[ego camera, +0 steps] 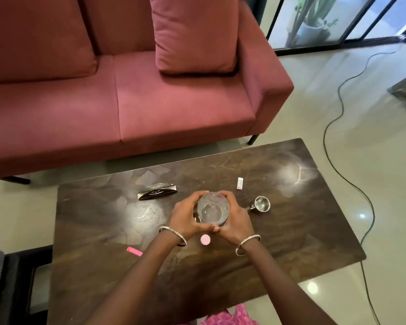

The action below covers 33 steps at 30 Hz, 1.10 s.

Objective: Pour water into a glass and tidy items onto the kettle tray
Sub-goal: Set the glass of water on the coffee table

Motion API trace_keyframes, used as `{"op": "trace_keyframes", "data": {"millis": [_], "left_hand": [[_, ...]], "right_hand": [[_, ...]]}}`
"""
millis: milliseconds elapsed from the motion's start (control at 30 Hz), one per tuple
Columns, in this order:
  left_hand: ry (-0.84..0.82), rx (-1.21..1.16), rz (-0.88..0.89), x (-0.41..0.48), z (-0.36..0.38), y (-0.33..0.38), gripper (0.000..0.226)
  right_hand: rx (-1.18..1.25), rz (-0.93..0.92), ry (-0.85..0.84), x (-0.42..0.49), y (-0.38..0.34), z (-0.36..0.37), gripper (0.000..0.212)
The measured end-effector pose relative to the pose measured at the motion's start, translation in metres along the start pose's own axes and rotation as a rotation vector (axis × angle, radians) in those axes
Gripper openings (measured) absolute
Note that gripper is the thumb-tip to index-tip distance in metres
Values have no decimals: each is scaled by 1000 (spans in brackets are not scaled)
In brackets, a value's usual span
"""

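A clear glass (pixel 212 210) stands upright on the dark wooden table (pixel 291 231), seen from above. My left hand (pixel 185 218) wraps its left side and my right hand (pixel 236 219) wraps its right side, thumbs meeting at the near side. A small steel cup (pixel 262 204) with a handle stands just right of the glass. A round pink lid (pixel 205 239) lies just below my hands. No kettle or tray shows in the view.
A black flat case (pixel 156 191) lies at the back left of the table, a small white packet (pixel 239 183) at the back right, a pink stick (pixel 134 251) near the left front. A red sofa (pixel 127 102) stands behind. A black cable (pixel 338 160) runs over the floor at right.
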<state>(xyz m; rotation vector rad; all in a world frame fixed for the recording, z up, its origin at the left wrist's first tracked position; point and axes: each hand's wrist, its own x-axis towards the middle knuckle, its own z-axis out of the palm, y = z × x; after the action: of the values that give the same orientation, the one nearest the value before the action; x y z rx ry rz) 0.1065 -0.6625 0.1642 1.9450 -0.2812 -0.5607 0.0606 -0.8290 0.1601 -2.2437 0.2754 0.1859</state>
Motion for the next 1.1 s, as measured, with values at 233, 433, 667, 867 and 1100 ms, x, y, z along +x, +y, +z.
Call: {"op": "trace_keyframes", "data": {"millis": [233, 433, 667, 867, 1100], "left_hand": [[102, -51, -152, 71, 7, -37, 91], [171, -25, -259, 132, 20, -80, 90], [180, -41, -315, 186, 34, -130, 89], [191, -24, -328, 204, 43, -162, 90], [221, -121, -365, 201, 50, -178, 91]], "right_hand": [[-23, -28, -77, 90, 35, 24, 77], [-41, -57, -141, 160, 71, 51, 77], [-47, -53, -170, 216, 116, 87, 86], [-75, -67, -211, 239, 141, 106, 87], [-42, -101, -218, 241, 153, 116, 78]]}}
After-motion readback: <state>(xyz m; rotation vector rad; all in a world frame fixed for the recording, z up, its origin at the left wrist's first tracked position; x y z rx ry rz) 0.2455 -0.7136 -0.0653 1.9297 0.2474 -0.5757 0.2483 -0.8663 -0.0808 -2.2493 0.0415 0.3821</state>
